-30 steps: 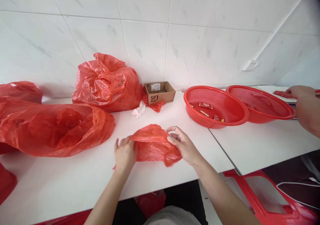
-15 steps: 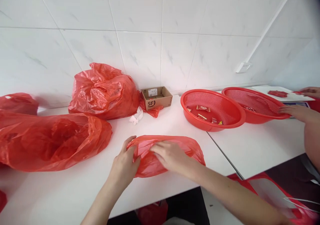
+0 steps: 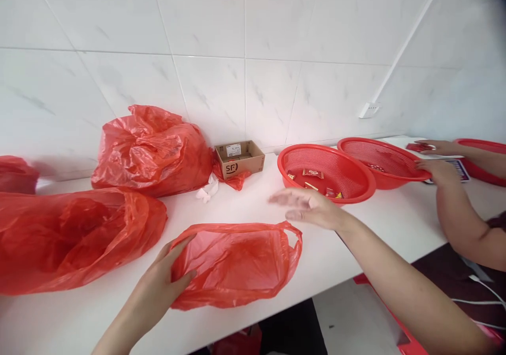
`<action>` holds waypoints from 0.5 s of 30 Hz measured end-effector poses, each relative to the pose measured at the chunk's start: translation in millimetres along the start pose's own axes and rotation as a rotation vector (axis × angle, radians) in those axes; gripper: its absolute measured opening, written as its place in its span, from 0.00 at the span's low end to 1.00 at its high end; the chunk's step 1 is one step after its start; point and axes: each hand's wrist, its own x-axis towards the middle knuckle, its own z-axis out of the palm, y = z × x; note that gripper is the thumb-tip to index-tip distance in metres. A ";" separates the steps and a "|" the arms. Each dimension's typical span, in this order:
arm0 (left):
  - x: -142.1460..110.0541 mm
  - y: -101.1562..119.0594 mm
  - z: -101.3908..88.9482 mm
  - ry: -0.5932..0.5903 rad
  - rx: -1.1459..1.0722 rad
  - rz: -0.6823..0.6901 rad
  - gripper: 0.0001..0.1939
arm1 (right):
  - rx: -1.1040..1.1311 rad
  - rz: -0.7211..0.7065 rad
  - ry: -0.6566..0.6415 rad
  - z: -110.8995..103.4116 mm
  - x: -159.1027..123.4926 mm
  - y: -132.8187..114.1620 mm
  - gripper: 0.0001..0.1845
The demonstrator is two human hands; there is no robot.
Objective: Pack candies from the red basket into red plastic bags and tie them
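A red plastic bag (image 3: pixel 237 263) lies on the white table, its mouth wide open towards me and a handle loop at its right end. My left hand (image 3: pixel 168 273) holds the left rim of this bag, with thumb and a finger inside the mouth; part of its grip is hidden. Above the bag's right end, my right hand (image 3: pixel 310 207) is in the air, open, fingers apart and nothing in them. Just beyond it sits a red mesh basket (image 3: pixel 288 173) with several small wrapped snacks in it, among them a red packet (image 3: pixel 313 173).
Two larger red bags, one full (image 3: pixel 154 155) and one slack (image 3: pixel 79 244), occupy the left. A cardboard box (image 3: pixel 247 165) and white tissue (image 3: pixel 207 189) are near the wall. At right, a co-worker's hand (image 3: pixel 438 169) touches a second red basket (image 3: pixel 389 157); the other hand holds a red packet.
My right hand has left the bag and moved up and right towards the basket. The bag's mouth is wider and its handle loop shows. The co-worker's arms have reached further in.
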 end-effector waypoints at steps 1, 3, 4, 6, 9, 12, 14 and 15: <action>-3.7 -3.8 -1.5 0.029 -0.026 0.022 0.31 | -0.227 0.119 0.154 -11.8 -3.5 10.0 0.27; -9.5 -11.5 -3.8 0.061 -0.064 0.036 0.32 | -0.626 0.383 0.332 -27.5 -9.3 29.8 0.26; -11.3 -14.1 -4.1 0.065 -0.081 0.028 0.33 | -0.742 0.478 0.361 -29.6 -11.1 37.6 0.25; -12.4 -14.6 -3.3 0.054 -0.112 0.004 0.33 | -0.814 0.550 0.367 -21.4 -12.1 45.2 0.23; -10.4 -4.4 0.3 0.021 -0.150 -0.011 0.33 | -0.740 0.441 0.363 7.6 -8.0 36.1 0.24; -9.2 7.6 6.0 -0.026 -0.180 0.000 0.32 | -0.329 0.163 0.168 19.8 2.4 19.7 0.33; -10.5 10.4 11.6 -0.048 -0.193 -0.003 0.31 | -0.081 0.078 0.088 8.0 13.0 17.3 0.35; -11.7 10.2 14.7 -0.055 -0.197 -0.007 0.31 | -0.066 0.099 0.107 -2.1 19.0 19.6 0.34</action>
